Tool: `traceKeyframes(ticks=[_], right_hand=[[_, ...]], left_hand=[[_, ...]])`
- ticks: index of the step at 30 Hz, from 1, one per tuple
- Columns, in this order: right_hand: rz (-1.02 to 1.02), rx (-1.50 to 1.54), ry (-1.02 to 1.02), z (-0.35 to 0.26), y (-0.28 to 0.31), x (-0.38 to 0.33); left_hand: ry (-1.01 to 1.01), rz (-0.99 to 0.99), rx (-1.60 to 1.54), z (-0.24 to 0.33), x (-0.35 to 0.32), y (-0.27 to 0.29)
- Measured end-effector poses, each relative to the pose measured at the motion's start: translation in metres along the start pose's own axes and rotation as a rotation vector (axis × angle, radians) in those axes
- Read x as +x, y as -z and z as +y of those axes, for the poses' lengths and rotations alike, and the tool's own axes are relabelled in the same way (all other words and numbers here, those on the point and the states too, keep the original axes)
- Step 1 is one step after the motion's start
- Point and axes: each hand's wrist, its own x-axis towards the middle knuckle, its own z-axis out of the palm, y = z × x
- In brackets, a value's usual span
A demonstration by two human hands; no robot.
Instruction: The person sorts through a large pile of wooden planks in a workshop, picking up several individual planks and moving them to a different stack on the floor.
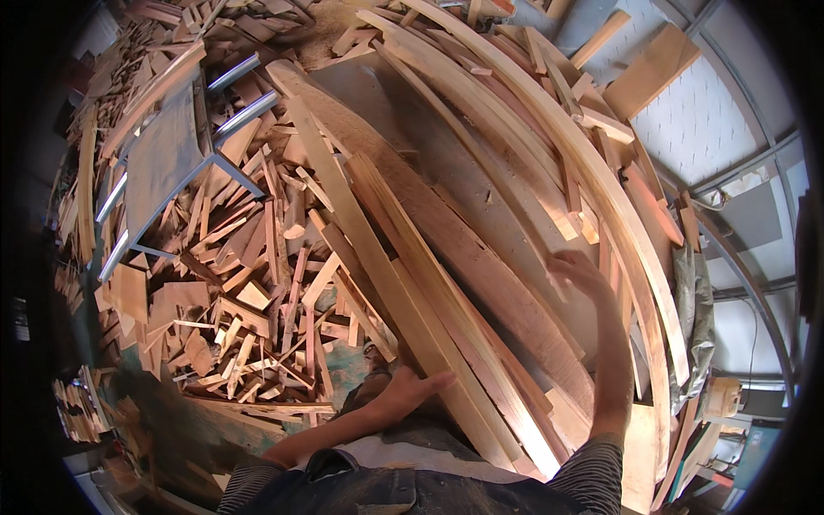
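Observation:
My left hand (410, 393) rests at the near left edge of a long pale board (378, 249), its thumb lying over the board and its other fingers partly hidden at the edge. Farther right, my right hand (579, 273) reaches forward with curled fingers around the near end of a thin wooden strip (481, 163). That strip runs away from me over a dusty flat surface (506, 219). Between my hands lie more long boards, among them a wide brown plank (481, 257) with a rough edge.
Loose offcuts (249, 318) fill a large heap on the left. Beside it stands a grey table-like piece with metal legs (167, 163). Long curved-looking planks (627, 215) are stacked on the right, near a draped grey sheet (693, 300) and a metal-framed wall (730, 94).

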Motion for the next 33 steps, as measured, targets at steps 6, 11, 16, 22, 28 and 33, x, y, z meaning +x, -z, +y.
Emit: traceKeyframes(ticks=[6,11,16,22,28,33], right_hand=[[0.094,0.720,-0.306,0.142,0.027,-0.167],[-0.185,0.114,-0.511,0.105,0.012,-0.285],[-0.070,-0.531,-0.509,0.026,-0.036,-0.283],[0.247,-0.342,-0.133,0.004,-0.088,-0.179],[0.416,-0.082,-0.056,0.009,-0.115,-0.134],[0.448,0.124,0.008,0.034,-0.111,-0.125]], left_hand=[[0.121,-0.090,0.018,-0.008,0.005,0.005],[0.017,0.013,0.052,-0.040,0.007,0.004],[-0.041,-0.020,-0.004,-0.022,0.001,0.000],[-0.016,-0.014,-0.098,-0.011,0.002,-0.002],[-0.133,0.075,-0.007,-0.033,0.010,0.001],[-0.052,-0.006,-0.053,-0.024,0.008,0.001]])
